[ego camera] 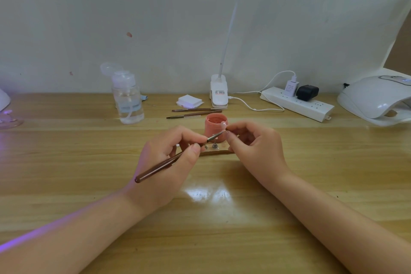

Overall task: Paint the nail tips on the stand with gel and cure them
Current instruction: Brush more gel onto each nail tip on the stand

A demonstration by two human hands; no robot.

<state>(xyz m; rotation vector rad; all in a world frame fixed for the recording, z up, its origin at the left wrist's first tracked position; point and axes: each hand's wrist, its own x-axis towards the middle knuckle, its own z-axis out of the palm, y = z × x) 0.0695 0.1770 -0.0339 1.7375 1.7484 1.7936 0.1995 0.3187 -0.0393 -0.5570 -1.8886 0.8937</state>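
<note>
The nail tip (223, 125), small, glossy and pale pink, is held above the middle of the worktop (89, 162), in front of the open pink gel pot (214, 128). The right hand (255, 147) pinches its holder between thumb and forefinger, the other fingers curled beneath. The left hand (169, 153) grips a brown brush (173, 159) like a pen; the brush's metal end points up at the nail tip. Below, between the hands, lies the wooden stand (214, 150) with a metal peg showing.

Towards the back edge lie two spare brushes (195, 111), white pads (189, 100), a clear pump bottle (129, 98) and a clip lamp (219, 93) whose red-and-white label is too small to read. A power strip (298, 103) and the white curing lamp (375, 98) sit at the back right corner.
</note>
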